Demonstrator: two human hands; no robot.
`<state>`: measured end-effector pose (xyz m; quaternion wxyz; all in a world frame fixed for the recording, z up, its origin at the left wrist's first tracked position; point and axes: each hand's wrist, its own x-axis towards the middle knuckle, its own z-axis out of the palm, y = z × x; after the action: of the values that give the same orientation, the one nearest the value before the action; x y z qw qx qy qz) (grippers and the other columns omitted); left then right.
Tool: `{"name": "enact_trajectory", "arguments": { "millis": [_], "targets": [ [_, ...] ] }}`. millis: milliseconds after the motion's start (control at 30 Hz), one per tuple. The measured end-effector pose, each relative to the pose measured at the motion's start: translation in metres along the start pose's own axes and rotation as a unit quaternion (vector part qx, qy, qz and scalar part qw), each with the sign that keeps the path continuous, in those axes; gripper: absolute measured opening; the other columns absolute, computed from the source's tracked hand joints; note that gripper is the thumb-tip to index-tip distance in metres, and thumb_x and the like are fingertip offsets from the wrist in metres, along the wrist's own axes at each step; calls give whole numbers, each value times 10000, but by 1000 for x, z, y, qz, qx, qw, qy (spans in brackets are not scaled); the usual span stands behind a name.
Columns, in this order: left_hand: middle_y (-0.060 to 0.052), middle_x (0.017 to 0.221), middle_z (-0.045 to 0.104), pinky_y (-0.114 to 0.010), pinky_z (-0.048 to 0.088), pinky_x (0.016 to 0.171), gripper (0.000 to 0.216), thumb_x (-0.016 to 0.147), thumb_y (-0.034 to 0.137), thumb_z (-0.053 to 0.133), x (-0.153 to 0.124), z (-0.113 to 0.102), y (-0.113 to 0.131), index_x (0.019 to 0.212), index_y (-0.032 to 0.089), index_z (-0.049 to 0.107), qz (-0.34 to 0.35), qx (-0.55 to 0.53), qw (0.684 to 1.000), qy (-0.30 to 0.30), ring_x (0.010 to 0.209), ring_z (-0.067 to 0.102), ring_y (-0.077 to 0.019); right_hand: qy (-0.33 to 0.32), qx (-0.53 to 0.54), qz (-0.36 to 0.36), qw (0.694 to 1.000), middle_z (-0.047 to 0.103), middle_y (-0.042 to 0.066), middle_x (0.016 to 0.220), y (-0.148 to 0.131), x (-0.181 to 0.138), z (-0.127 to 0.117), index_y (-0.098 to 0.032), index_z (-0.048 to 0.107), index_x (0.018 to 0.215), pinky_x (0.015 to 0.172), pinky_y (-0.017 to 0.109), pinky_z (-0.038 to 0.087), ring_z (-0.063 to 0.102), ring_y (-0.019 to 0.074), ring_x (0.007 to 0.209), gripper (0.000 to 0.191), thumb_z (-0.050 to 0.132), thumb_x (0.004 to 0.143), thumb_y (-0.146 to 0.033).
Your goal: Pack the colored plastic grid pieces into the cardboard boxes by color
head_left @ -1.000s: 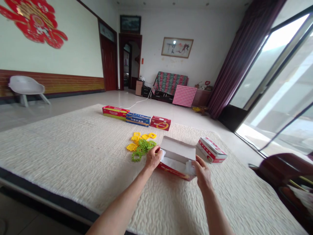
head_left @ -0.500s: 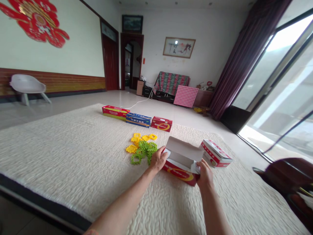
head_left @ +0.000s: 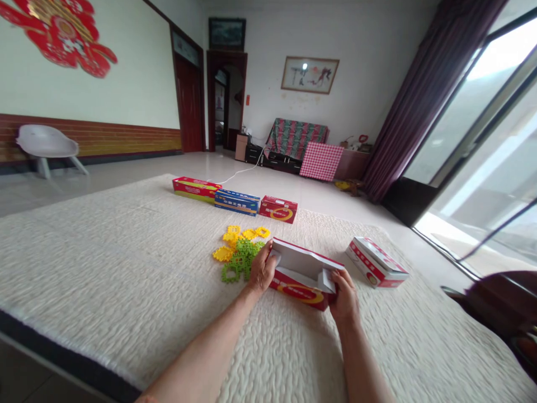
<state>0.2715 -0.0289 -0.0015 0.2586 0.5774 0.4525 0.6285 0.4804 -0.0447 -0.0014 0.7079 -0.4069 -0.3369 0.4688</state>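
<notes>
A red cardboard box (head_left: 297, 292) with a yellow curved mark sits in front of me, its grey-lined lid partly raised and tilted toward me. At its left end my left hand (head_left: 262, 271) grips the side, thumb at a small white flap. My right hand (head_left: 344, 294) holds the opposite end, with the thumb by the right side flap (head_left: 326, 280). Most of the box's inside is hidden by the lid and front wall. Just left of the box lie green plastic lattice pieces (head_left: 240, 262) and yellow ones (head_left: 224, 253) in a loose heap.
A red-and-green box (head_left: 196, 189), a blue box (head_left: 236, 202) and another red box (head_left: 278, 210) stand in a row farther back. To the right is a white-and-red box (head_left: 376, 263). All rest on a cream quilted cover (head_left: 104, 268). A dark glossy object (head_left: 499, 308) stands at the right edge.
The raised lid has swung down toward me, narrowing the opening. Both hands and the box have shifted slightly left in view, keeping their hold on its ends.
</notes>
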Motion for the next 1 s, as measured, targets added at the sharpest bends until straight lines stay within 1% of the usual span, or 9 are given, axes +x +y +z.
{"name": "enact_trajectory", "arguments": {
  "millis": [67, 167, 267, 333, 467, 633, 733, 833, 1000],
  "targets": [
    [-53, 1010, 691, -316, 456, 923, 334, 812, 184, 397, 1, 1, 3, 1056, 181, 625, -2, 8, 1000, -2, 1020, 609, -207, -27, 8, 8, 1000, 694, -43, 747, -4, -1, -1, -254, 700, 866, 551, 244, 466, 598, 140, 628, 262, 672, 607, -281],
    [-41, 912, 688, -298, 474, 852, 282, 825, 180, 382, 2, 1, 7, 951, 182, 635, 1, 13, 1000, 5, 895, 622, -191, -91, 30, 30, 995, 720, 15, 928, -12, -3, -3, -250, 704, 908, 735, 342, 511, 649, 217, 844, 276, 617, 708, -419],
    [-59, 999, 689, -316, 433, 946, 268, 857, 223, 400, 3, 1, 6, 936, 186, 653, 7, 3, 1000, 12, 1045, 597, -212, -116, 25, 31, 992, 699, 30, 1085, -14, -6, -6, -267, 694, 899, 872, 424, 478, 621, 268, 1022, 335, 566, 767, -547],
    [-69, 1080, 680, -327, 402, 998, 275, 875, 260, 413, 4, 2, 5, 959, 190, 665, 10, -3, 1000, 10, 1126, 569, -219, -114, -4, 1, 993, 677, 22, 1152, -11, -6, -6, -280, 676, 901, 904, 443, 455, 597, 276, 1079, 301, 601, 759, -535],
    [-75, 1132, 676, -349, 415, 1005, 303, 884, 293, 424, 4, 1, 1, 1032, 189, 667, -4, -4, 1000, 3, 1108, 590, -220, -101, -94, -73, 988, 658, 55, 1200, -5, -4, -7, -257, 656, 954, 916, 440, 436, 570, 286, 1117, 320, 685, 710, -463],
    [-56, 1202, 654, -349, 381, 1066, 373, 890, 251, 360, 4, -3, -5, 1116, 182, 649, -23, -38, 999, -7, 1189, 547, -196, -66, -147, -119, 980, 657, 79, 1189, -3, -7, -5, -236, 661, 985, 893, 425, 444, 564, 287, 1113, 338, 677, 699, -416],
    [-55, 1224, 645, -355, 358, 1094, 409, 915, 265, 312, 5, -6, -8, 1138, 163, 640, -35, -68, 997, -8, 1217, 529, -185, -50, -150, -129, 979, 639, 74, 1217, -2, -9, -4, -237, 664, 932, 862, 410, 461, 571, 284, 1095, 287, 673, 683, -380],
    [-58, 1226, 646, -374, 386, 1076, 437, 945, 333, 290, 5, -7, -8, 1148, 156, 635, -51, -91, 995, -6, 1200, 547, -194, -42, -150, -131, 979, 615, 64, 1254, 0, -10, -3, -240, 657, 890, 835, 396, 474, 575, 281, 1082, 250, 667, 673, -362],
    [-76, 1261, 625, -363, 355, 1102, 443, 951, 390, 327, 5, -8, -3, 1179, 145, 617, -39, -41, 998, -12, 1222, 529, -198, -46, -152, -132, 979, 601, 54, 1273, 1, -9, -4, -245, 647, 881, 829, 396, 480, 574, 282, 1088, 236, 662, 669, -348]
  ]
}}
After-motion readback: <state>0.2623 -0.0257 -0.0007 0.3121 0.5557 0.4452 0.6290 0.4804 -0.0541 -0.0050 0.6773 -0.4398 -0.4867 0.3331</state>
